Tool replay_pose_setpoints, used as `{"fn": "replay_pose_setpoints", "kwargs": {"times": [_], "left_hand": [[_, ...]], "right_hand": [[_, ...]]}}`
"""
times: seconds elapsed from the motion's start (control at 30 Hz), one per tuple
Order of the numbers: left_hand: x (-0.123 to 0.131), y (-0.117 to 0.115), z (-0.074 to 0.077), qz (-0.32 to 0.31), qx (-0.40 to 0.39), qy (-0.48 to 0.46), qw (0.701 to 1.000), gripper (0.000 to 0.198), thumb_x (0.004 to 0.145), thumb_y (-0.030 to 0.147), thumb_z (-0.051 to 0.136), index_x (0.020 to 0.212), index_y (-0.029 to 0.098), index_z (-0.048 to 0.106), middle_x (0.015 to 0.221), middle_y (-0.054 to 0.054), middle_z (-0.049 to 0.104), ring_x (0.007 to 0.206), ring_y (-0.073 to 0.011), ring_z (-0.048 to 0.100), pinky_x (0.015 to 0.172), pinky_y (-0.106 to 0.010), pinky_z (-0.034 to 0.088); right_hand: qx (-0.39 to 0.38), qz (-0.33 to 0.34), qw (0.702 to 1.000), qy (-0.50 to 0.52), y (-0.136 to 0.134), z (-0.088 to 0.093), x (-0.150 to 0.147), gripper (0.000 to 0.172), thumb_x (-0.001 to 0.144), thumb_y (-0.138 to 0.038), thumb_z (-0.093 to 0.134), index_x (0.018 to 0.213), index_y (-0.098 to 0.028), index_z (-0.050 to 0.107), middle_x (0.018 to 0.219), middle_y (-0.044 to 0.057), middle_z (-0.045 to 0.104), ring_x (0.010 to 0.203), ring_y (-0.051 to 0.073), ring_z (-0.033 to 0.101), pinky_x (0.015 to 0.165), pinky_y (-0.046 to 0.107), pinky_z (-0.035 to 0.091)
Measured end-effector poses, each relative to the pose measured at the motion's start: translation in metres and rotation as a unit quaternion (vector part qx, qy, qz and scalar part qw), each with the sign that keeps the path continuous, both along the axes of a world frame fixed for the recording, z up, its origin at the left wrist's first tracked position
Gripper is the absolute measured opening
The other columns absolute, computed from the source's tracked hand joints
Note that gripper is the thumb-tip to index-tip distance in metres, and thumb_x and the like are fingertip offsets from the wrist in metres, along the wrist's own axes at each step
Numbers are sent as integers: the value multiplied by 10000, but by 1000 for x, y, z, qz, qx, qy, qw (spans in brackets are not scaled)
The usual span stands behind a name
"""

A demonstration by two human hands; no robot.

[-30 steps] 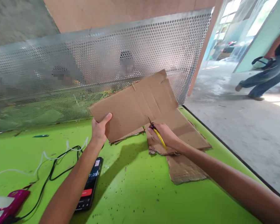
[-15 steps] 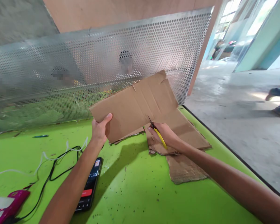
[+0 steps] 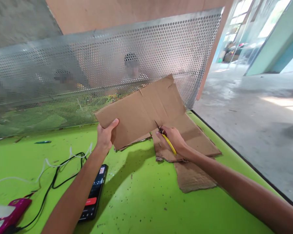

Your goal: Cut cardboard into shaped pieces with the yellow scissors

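Observation:
My left hand (image 3: pixel 105 136) grips the lower left end of a brown cardboard sheet (image 3: pixel 134 113), thumb on the near face and fingers hidden behind. The sheet is tilted up off the table, with creases and a small slit at its top edge. In my right hand (image 3: pixel 172 138) is a pair of scissors (image 3: pixel 169 144) with yellow handles, its dark blade lying at the sheet's lower edge. How far the blades are apart I cannot tell. Under my right hand lies more cardboard (image 3: pixel 197 138), and a torn, rough-edged cardboard piece (image 3: pixel 194 180) pokes out below it.
A phone (image 3: pixel 95 193) with a lit screen lies beside my left forearm on the green table (image 3: pixel 136 201). Black and white cables (image 3: pixel 55 175) run to a magenta power strip (image 3: pixel 13 211). A perforated metal panel (image 3: pixel 161 42) stands along the back, and a green pen (image 3: pixel 42 142) lies before it.
The sheet and my left hand have shifted very slightly right. The scissors' yellow handle has moved a little in my right hand. A person's legs at the far right have mostly left view.

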State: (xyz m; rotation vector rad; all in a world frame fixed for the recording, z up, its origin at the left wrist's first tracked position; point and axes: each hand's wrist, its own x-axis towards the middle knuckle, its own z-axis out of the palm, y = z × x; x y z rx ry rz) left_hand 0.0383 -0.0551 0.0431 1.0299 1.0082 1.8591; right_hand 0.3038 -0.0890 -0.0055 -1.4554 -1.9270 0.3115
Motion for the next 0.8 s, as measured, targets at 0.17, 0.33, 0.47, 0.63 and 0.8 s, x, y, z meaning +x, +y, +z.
{"fn": "replay_pose_setpoints", "kwargs": {"times": [0.17, 0.33, 0.47, 0.63, 0.8], "left_hand": [[-1, 1, -2, 9, -4, -4, 1000, 444, 458, 268, 960, 840, 203, 744, 874, -25, 780, 754, -179, 716, 716, -272, 596], [-2, 2, -2, 8, -14, -6, 1000, 471, 447, 279, 963, 850, 185, 737, 873, -38, 775, 736, -186, 714, 722, -297, 605], [-2, 1, -1, 7, -32, -16, 999, 471, 435, 283, 963, 836, 182, 738, 846, -36, 775, 688, -179, 701, 677, -298, 610], [-3, 2, 0, -3, -29, -16, 999, 433, 444, 277, 951, 813, 190, 740, 836, -35, 775, 691, -185, 701, 653, -293, 608], [-4, 2, 1, -3, -36, -18, 999, 425, 438, 265, 952, 799, 199, 740, 833, -30, 773, 687, -185, 699, 664, -304, 611]], "right_hand": [[19, 0, 1000, 20, -2, -2, -1, 301, 929, -404, 491, 694, -220, 530, 603, 25, 620, 528, 157, 538, 539, 254, 293], [36, 12, 999, 39, -2, -4, -1, 304, 921, -383, 492, 665, -219, 480, 570, -5, 558, 494, 121, 432, 526, 248, 265], [47, 17, 997, 51, -2, -4, -1, 309, 916, -372, 486, 652, -215, 461, 565, -16, 526, 495, 105, 390, 530, 240, 266], [48, 22, 997, 58, -2, -2, -1, 319, 910, -371, 491, 634, -215, 458, 556, -14, 520, 499, 108, 389, 534, 240, 277], [41, 17, 997, 66, -3, 4, -1, 348, 904, -407, 507, 618, -222, 440, 555, -4, 537, 508, 122, 434, 532, 244, 283]]}}
